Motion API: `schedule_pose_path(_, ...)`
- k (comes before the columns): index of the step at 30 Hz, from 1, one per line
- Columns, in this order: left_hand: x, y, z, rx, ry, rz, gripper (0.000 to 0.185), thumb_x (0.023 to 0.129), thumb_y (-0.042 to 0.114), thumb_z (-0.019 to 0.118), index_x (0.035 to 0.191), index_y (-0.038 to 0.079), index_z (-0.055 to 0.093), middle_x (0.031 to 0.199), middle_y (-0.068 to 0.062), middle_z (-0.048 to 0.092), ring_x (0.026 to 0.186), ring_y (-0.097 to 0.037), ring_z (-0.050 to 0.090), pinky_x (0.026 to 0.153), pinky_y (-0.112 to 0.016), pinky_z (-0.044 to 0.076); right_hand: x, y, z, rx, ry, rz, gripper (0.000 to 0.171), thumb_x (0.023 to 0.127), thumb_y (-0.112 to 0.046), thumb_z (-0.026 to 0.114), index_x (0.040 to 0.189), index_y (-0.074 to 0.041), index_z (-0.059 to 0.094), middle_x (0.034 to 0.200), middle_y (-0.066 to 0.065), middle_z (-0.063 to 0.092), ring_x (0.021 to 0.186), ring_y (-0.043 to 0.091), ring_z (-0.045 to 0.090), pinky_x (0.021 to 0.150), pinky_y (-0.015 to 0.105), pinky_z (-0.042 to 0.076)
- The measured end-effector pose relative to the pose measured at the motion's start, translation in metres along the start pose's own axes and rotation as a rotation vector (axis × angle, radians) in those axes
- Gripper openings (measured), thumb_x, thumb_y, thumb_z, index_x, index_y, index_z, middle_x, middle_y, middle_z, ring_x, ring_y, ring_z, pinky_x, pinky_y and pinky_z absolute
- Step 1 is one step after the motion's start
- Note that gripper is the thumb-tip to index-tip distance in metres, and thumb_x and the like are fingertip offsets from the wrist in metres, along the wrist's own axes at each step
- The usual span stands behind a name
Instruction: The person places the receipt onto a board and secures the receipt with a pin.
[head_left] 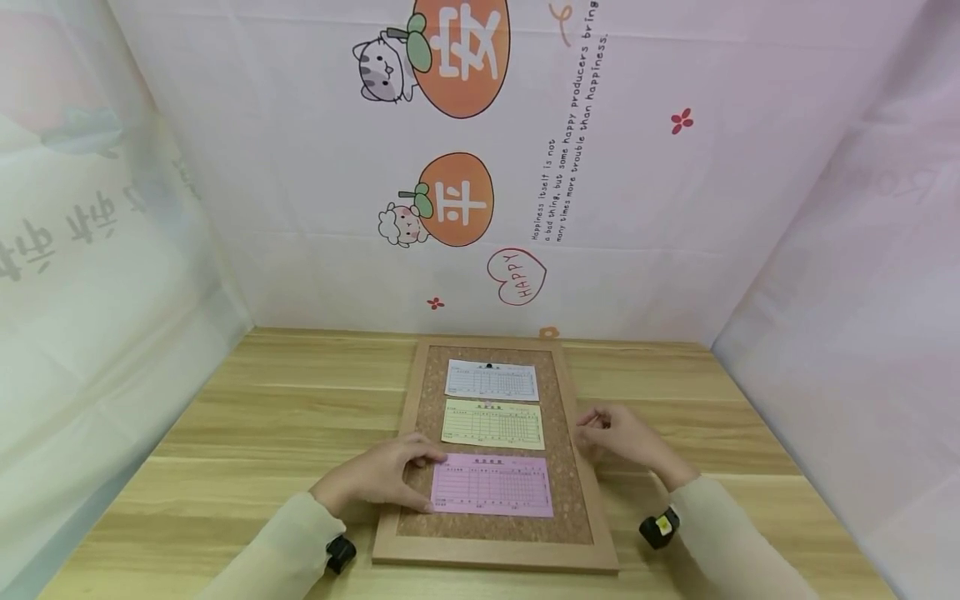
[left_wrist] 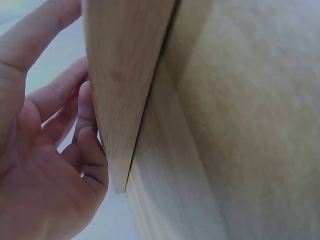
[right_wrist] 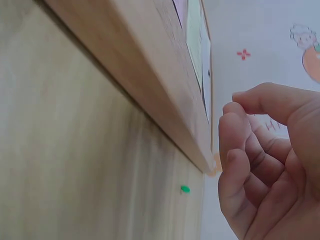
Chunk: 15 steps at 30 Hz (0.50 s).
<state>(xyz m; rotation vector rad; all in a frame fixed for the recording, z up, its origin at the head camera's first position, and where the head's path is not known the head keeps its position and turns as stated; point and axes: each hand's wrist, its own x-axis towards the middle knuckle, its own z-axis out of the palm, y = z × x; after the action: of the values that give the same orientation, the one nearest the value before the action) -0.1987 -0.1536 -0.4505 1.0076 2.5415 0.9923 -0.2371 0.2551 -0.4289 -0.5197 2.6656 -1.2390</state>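
A cork board (head_left: 567, 492) in a wooden frame lies flat on the table. A white-blue form (head_left: 492, 380) is held at its top edge by a dark pin (head_left: 489, 365). A yellow form (head_left: 492, 424) lies below it and a pink form (head_left: 491, 484) lowest. My left hand (head_left: 390, 479) rests on the board's left side, its relaxed fingers touching the pink form's left edge; in the left wrist view the fingers (left_wrist: 87, 145) lie against the frame (left_wrist: 122, 90). My right hand (head_left: 611, 433) hovers at the board's right frame with fingertips (right_wrist: 235, 120) curled together; nothing shows between them.
The wooden table (head_left: 285, 425) is walled in by printed white cloth at the back and both sides. A small green pin (right_wrist: 185, 189) lies on the table right of the frame. A small orange thing (head_left: 548, 332) sits behind the board's far edge.
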Motion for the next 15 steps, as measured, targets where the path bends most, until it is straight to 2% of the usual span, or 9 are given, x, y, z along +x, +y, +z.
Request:
schedule_pose_path(9, -0.001, 0.0, -0.001, 0.003, 0.002, -0.001, 0.072, 0.075, 0.035, 0.089, 0.134, 0.006, 0.061, 0.123, 0.001, 0.056, 0.109, -0.017, 0.055, 0.099, -0.032, 0.048, 0.011, 0.014, -0.027, -0.045, 0.07, 0.05, 0.029, 0.102, -0.02, 0.06, 0.115, 0.005, 0.065, 0.085, 0.016, 0.065, 0.069, 0.031, 0.064, 0.057, 0.037, 0.054)
schedule_pose_path(15, -0.001, 0.001, 0.0, -0.008, 0.002, -0.004, 0.071, 0.075, 0.035, 0.089, 0.134, 0.005, 0.061, 0.124, 0.0, 0.057, 0.109, -0.017, 0.055, 0.099, -0.032, 0.048, 0.017, 0.019, -0.035, -0.029, 0.101, 0.104, 0.034, 0.103, -0.024, 0.06, 0.118, 0.007, 0.064, 0.096, 0.02, 0.066, 0.078, 0.034, 0.067, 0.067, 0.045, 0.058)
